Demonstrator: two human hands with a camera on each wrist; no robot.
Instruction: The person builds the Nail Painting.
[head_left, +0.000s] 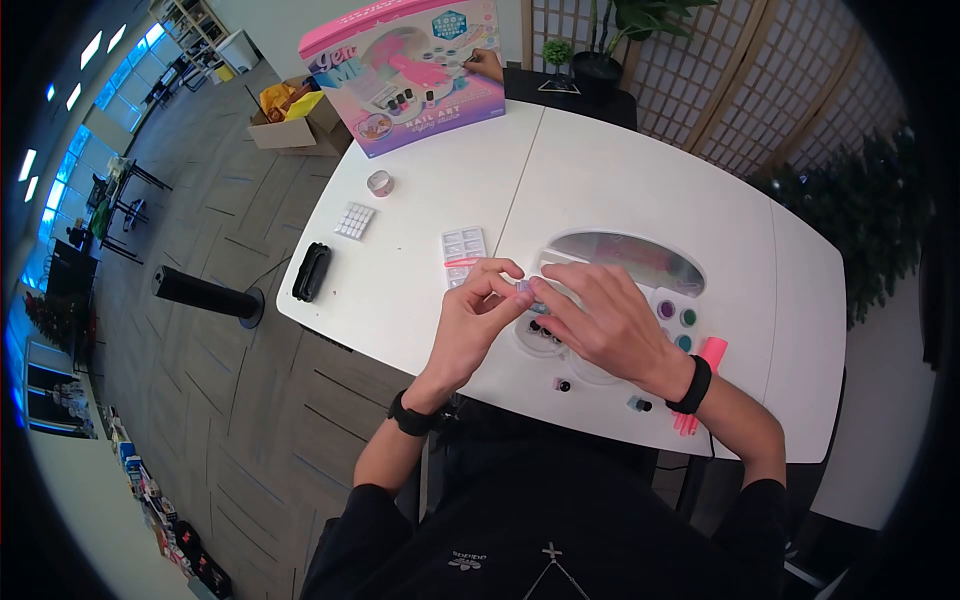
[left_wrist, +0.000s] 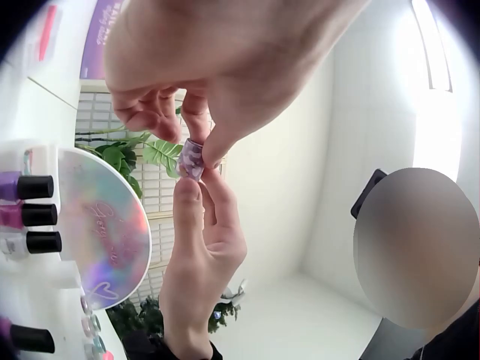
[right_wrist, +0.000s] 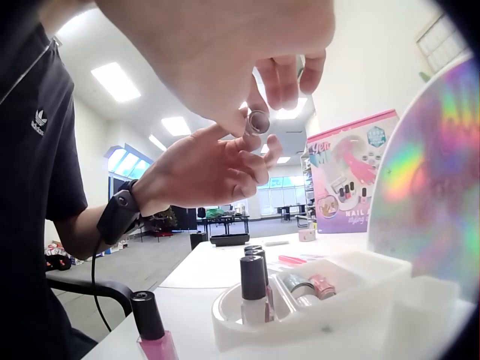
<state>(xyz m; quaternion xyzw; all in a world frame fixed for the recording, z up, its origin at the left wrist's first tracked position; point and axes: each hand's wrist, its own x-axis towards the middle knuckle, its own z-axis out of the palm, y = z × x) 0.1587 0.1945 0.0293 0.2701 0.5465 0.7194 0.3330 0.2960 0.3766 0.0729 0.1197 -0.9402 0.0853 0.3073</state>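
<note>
A small cylindrical piece with a purple-and-white pattern (left_wrist: 191, 159) is pinched between the fingertips of both hands, above the table's front part. In the head view the left hand (head_left: 470, 322) grips it from the left and the right hand (head_left: 612, 325) from the right. Its round, ring-like end (right_wrist: 258, 121) faces the right wrist view. From the left wrist view, the left hand (left_wrist: 217, 64) is above it and the right hand (left_wrist: 196, 259) below, thumb and fingers touching it. Fingers partly hide the piece in the head view.
Below the hands, a white tray (right_wrist: 352, 300) holds dark-capped bottles. Behind stands a half-round mirror-like panel (head_left: 640, 258). More bottles (head_left: 638, 403), colour pots (head_left: 667, 310), pink tools (head_left: 712, 352), a white sectioned case (head_left: 463, 243) and a large box (head_left: 410, 80) are around.
</note>
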